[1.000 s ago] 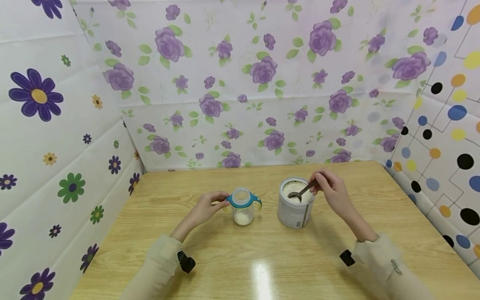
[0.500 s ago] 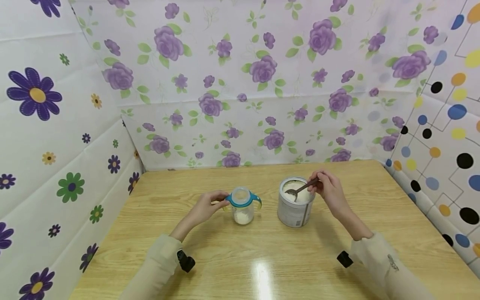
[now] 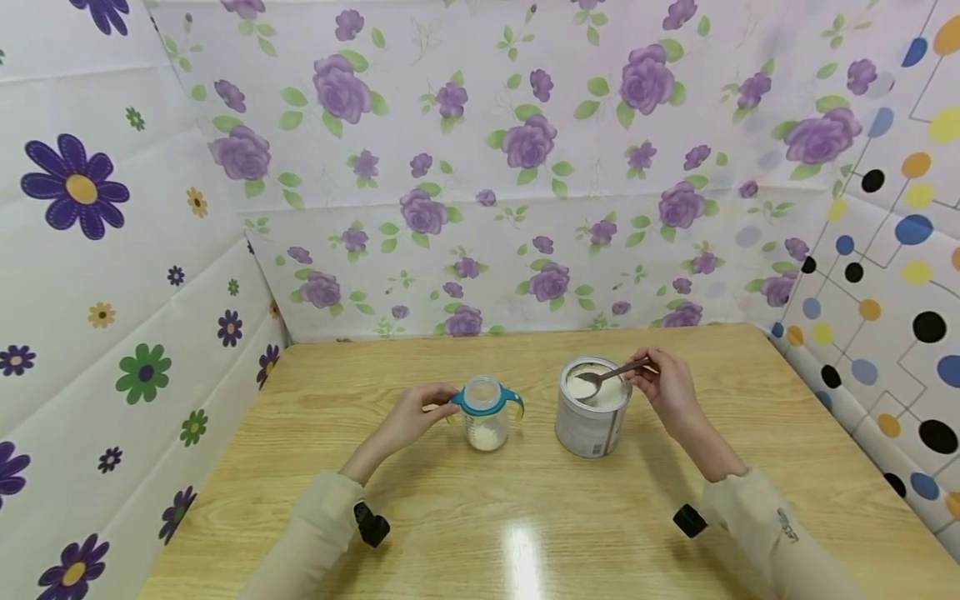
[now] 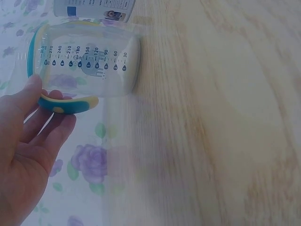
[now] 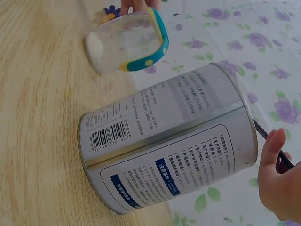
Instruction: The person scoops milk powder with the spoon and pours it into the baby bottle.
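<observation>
My left hand (image 3: 412, 419) pinches one handle of a clear baby bottle (image 4: 89, 61), which stands upright and lidless on the table. The bottle has a blue collar with two handles, printed volume marks and some white powder at its bottom. To its right stands an uncovered milk powder can (image 5: 169, 136), pale powder visible inside it in the head view. My right hand (image 3: 666, 390) grips the handle of a dark spoon (image 3: 611, 372) from the can's right side. The spoon's bowl, with powder in it, is within the can's mouth.
The wooden table (image 3: 420, 517) runs back to a flowered sheet (image 3: 480, 208). A daisy-patterned sheet (image 3: 75, 333) borders it on the left, and a dotted sheet (image 3: 892, 275) on the right.
My right hand has lowered the spoon's handle to a flatter angle, and powder now shows in the spoon's bowl. The left hand and the bottle stay where they were.
</observation>
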### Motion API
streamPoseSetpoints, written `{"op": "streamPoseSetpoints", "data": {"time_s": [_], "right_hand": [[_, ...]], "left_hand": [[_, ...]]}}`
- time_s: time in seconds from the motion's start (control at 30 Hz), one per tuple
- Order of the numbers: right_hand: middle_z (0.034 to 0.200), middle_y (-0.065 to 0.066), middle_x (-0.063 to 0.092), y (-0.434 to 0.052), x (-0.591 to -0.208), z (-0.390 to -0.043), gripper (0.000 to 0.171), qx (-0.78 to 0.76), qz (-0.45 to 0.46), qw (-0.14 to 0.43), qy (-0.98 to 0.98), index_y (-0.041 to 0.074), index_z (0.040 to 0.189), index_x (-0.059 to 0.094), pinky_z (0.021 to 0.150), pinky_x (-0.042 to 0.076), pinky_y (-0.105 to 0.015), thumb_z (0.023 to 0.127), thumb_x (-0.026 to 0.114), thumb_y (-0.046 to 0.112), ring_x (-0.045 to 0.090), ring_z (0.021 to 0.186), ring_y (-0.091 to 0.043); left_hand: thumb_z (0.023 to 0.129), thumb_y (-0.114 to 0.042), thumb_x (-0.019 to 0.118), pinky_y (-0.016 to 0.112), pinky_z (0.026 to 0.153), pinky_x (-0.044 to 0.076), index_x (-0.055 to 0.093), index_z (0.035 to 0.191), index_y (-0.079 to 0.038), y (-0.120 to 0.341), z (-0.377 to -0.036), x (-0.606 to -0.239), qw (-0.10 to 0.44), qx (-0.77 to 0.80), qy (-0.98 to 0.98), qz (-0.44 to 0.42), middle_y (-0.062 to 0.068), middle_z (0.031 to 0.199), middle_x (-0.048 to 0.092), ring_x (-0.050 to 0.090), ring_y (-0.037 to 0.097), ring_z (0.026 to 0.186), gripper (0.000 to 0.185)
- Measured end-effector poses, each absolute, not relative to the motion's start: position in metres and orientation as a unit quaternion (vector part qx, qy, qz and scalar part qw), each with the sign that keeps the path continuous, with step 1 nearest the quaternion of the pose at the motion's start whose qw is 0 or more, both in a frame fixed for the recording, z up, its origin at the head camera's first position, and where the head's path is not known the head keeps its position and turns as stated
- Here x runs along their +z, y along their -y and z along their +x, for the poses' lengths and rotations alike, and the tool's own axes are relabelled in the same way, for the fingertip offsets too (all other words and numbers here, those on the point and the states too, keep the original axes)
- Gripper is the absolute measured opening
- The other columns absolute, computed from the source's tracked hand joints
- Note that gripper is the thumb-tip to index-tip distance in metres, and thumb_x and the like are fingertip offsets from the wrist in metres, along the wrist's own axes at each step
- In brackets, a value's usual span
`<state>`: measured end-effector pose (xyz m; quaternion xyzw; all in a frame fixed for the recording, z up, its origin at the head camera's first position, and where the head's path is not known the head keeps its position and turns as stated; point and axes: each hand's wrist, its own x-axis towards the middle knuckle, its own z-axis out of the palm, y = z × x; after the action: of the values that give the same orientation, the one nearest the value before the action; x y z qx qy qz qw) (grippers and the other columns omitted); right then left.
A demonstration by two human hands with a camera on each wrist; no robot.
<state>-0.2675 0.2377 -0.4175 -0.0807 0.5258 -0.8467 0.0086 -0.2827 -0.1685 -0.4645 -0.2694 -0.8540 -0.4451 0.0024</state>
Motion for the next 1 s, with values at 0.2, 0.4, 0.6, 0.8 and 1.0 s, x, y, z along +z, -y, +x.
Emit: {"op": "streamPoseSetpoints", "data": {"time_s": [0.2, 0.4, 0.6, 0.8, 1.0], "right_hand": [[0.084, -0.002, 0.062, -0.2434, -0.4191, -0.2691, 0.038, -0.862, -0.060, 0.025, -0.502, 0.006, 0.088, 0.060, 0.068, 0.055, -0.018, 0.107, 0.029, 0.016, 0.063, 0.071, -0.011], [0.084, -0.002, 0.064, -0.2454, -0.4212, -0.2702, 0.038, -0.876, -0.056, 0.040, -0.478, 0.007, 0.088, 0.061, 0.068, 0.054, -0.018, 0.107, 0.029, 0.017, 0.063, 0.072, -0.011], [0.084, -0.004, 0.063, -0.2440, -0.4193, -0.2713, 0.038, -0.894, -0.033, 0.044, -0.444, 0.006, 0.087, 0.060, 0.066, 0.052, -0.017, 0.107, 0.030, 0.017, 0.062, 0.072, -0.012], [0.083, -0.005, 0.064, -0.2408, -0.4148, -0.2725, 0.038, -0.909, -0.026, 0.037, -0.415, 0.004, 0.085, 0.060, 0.064, 0.052, -0.017, 0.106, 0.031, 0.015, 0.062, 0.070, -0.012], [0.081, -0.004, 0.064, -0.2362, -0.4121, -0.2729, 0.038, -0.907, -0.027, 0.029, -0.420, 0.005, 0.083, 0.060, 0.062, 0.051, -0.015, 0.106, 0.031, 0.015, 0.062, 0.068, -0.011]], "left_hand": [[0.094, -0.024, 0.063, 0.027, 0.083, 0.057, 0.068, 0.113, -0.015, 0.1687, -0.2822, -0.4628, -0.002, -0.445, 0.854, -0.269, 0.003, 0.106, 0.072, 0.069, 0.016, 0.097, 0.022], [0.094, -0.020, 0.062, 0.038, 0.084, 0.056, 0.069, 0.111, -0.014, 0.1687, -0.2821, -0.4613, 0.003, -0.452, 0.845, -0.285, 0.004, 0.102, 0.072, 0.069, 0.016, 0.091, 0.018], [0.095, -0.022, 0.061, 0.033, 0.083, 0.056, 0.068, 0.110, -0.018, 0.1689, -0.2826, -0.4609, 0.001, -0.444, 0.851, -0.283, 0.001, 0.102, 0.072, 0.068, 0.015, 0.090, 0.017], [0.095, -0.024, 0.061, 0.027, 0.079, 0.055, 0.068, 0.109, -0.019, 0.1693, -0.2831, -0.4611, -0.004, -0.442, 0.852, -0.280, 0.001, 0.101, 0.072, 0.069, 0.017, 0.091, 0.017], [0.095, -0.025, 0.061, 0.026, 0.078, 0.055, 0.068, 0.108, -0.019, 0.1688, -0.2836, -0.4610, -0.003, -0.437, 0.855, -0.280, 0.001, 0.100, 0.072, 0.069, 0.018, 0.091, 0.016]]}}
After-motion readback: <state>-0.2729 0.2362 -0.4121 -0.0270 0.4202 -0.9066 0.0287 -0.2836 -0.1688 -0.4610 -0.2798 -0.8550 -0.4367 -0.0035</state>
